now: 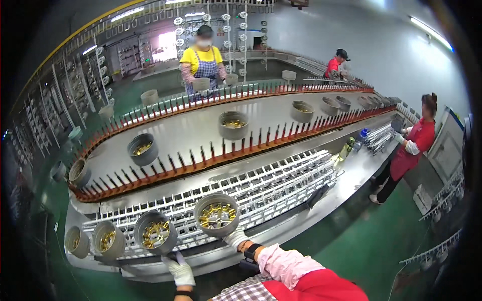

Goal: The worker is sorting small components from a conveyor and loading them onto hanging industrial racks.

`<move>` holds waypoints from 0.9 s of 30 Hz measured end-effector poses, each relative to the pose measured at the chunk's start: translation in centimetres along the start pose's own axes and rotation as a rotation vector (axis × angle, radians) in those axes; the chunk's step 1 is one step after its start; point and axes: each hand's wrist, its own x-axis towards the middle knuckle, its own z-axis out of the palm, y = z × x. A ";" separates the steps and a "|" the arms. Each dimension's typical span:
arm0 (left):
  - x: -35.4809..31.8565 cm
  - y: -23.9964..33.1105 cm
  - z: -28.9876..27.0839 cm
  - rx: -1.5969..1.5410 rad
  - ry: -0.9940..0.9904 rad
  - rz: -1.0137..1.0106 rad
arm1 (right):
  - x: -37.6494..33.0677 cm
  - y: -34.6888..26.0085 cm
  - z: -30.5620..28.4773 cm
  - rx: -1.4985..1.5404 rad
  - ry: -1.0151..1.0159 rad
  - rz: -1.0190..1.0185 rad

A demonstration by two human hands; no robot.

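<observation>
My right hand [235, 238], in a white glove, grips the lower right side of a round grey tub [217, 231]. Small gold-coloured metal parts [208, 216] lie inside that tub, around a pale divider. My left hand [181, 273], also gloved in white, is just below a darker grey tub [163, 247] with similar parts. Its fingers are stretched apart toward that tub's underside; whether they touch it is hard to tell. Both tubs are over silvery metal racks [273, 193], which lie in rows along the bench.
Two more tubs [106, 240] stand at the left. Beyond the racks, orange-based upright pins [221, 159] ring a steel table [186, 128] bearing several tubs. A bottle [346, 149] stands at the right. Co-workers are across the table [203, 65] and at right [419, 138].
</observation>
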 end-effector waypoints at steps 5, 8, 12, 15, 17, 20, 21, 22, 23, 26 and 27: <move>-4.2 3.1 5.7 -0.448 -0.621 -0.016 | -0.4 2.2 0.3 -0.016 -0.154 -0.177; -4.5 4.3 9.2 -0.312 -0.603 0.202 | 0.1 5.7 0.6 -0.079 -0.386 -0.459; -4.9 2.8 12.8 -0.441 -0.615 0.077 | 0.0 8.2 -20.0 1.148 -0.743 -0.060; -4.1 -1.8 14.3 0.489 -0.533 0.498 | 4.4 18.7 -25.3 0.923 -0.558 0.044; -4.8 0.1 15.0 0.595 -0.534 0.286 | 7.8 27.0 -28.3 0.737 -0.062 -0.042; -5.6 9.8 15.5 1.061 -0.686 0.130 | 11.5 41.0 -30.7 0.627 0.298 0.236; -6.1 7.8 15.1 1.027 -0.544 0.328 | 12.5 43.3 -32.1 0.608 0.322 0.342; -6.1 7.9 15.5 0.890 -0.468 0.308 | 13.3 45.4 -33.1 0.577 0.347 0.458; -5.6 4.6 15.1 1.031 -0.536 0.242 | 14.3 47.3 -33.5 0.567 0.416 0.468; -5.4 9.0 17.0 0.664 -0.537 -0.052 | 17.8 60.0 -30.9 0.596 0.617 0.455; -5.8 7.7 15.7 0.838 -0.537 -0.022 | 20.1 57.1 -30.6 0.653 0.454 0.647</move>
